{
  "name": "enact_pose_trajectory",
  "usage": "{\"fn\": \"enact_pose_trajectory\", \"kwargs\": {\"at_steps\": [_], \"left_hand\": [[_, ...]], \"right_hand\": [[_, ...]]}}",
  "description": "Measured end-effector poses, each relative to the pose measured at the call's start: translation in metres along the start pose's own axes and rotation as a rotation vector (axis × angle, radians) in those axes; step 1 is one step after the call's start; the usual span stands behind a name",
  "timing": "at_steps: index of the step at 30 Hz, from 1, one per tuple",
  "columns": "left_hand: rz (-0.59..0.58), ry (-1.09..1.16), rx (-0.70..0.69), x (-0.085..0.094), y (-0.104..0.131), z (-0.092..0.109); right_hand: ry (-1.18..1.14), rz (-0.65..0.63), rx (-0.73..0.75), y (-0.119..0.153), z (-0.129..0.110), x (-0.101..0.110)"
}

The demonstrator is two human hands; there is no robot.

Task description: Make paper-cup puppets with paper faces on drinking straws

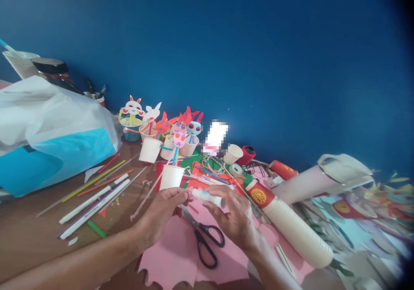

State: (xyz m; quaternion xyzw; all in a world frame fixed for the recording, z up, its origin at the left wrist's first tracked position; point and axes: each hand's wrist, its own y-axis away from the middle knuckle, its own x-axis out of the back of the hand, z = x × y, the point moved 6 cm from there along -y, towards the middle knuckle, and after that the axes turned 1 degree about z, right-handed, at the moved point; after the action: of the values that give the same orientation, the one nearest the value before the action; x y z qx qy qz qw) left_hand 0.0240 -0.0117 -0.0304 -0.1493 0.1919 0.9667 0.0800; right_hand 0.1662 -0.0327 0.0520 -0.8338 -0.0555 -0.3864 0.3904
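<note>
My right hand (pixel 228 210) is closed around a small white glue stick (pixel 208 198), which points left. The fingers of my left hand (pixel 168 203) are pinched near the tip of the stick, on a small pink piece (pixel 190 193). Beneath both hands lie black-handled scissors (pixel 207 238) on pink paper (pixel 174 251) with scalloped cut edges. Just beyond my left hand stands a white paper cup (pixel 171 178) with a pink round face (pixel 179 140) on a blue straw.
More cups with animal faces (pixel 151 149) stand behind. Markers (pixel 93 208) and straws lie at left beside a plastic bag (pixel 54 130). On the right are a long stack of paper cups (pixel 294 229), tape (pixel 235 169) and paper scraps. A blue wall rises behind.
</note>
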Motion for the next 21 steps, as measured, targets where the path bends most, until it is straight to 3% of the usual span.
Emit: {"fn": "enact_pose_trajectory", "kwargs": {"at_steps": [4,7,11,16,21], "left_hand": [[-0.014,0.109,-0.002,0.0,0.001,0.003],[-0.07,0.118,0.003,-0.004,0.002,0.001],[-0.154,-0.024,-0.056,-0.018,0.007,0.009],[-0.188,-0.127,-0.211,-0.04,0.005,0.028],[-0.15,-0.01,-0.343,-0.041,-0.003,0.032]], "right_hand": [[-0.113,0.115,-0.112,0.0,0.017,0.004],[-0.341,0.285,-0.394,0.005,0.048,0.001],[-0.756,0.4,-0.733,0.016,0.076,-0.026],[-1.136,0.359,-0.806,0.018,0.061,-0.054],[-1.197,0.292,-0.798,0.014,0.043,-0.054]]}}
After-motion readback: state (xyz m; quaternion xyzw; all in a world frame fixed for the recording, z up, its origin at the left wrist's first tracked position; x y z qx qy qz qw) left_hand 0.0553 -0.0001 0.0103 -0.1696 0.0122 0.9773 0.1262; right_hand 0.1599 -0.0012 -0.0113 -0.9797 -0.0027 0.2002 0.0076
